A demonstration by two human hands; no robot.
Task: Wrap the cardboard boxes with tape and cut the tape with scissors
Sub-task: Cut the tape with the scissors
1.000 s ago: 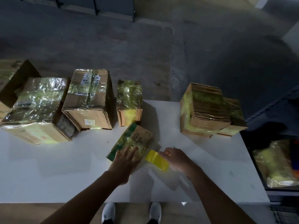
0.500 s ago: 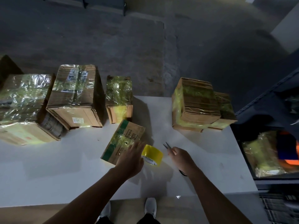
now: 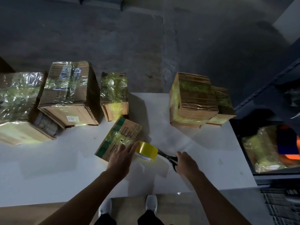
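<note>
A small cardboard box (image 3: 121,137) with a green edge lies tilted on the white table (image 3: 65,168), partly covered in tape. My left hand (image 3: 121,158) lies on its near corner with straight fingers that reach the yellow tape roll (image 3: 146,151) beside it. My right hand (image 3: 185,162) grips the black handles of the scissors (image 3: 168,158), whose blades point left under the roll.
Several taped boxes stand along the table's far edge: a large pair (image 3: 69,95) at the left, a small one (image 3: 114,95) in the middle, a stack (image 3: 194,101) at the right. A dark shelf (image 3: 267,143) with wrapped goods borders the table's right side.
My right hand let go of the tape roll and took the scissors, then brought the blades up to the roll. My left hand stayed on the small box.
</note>
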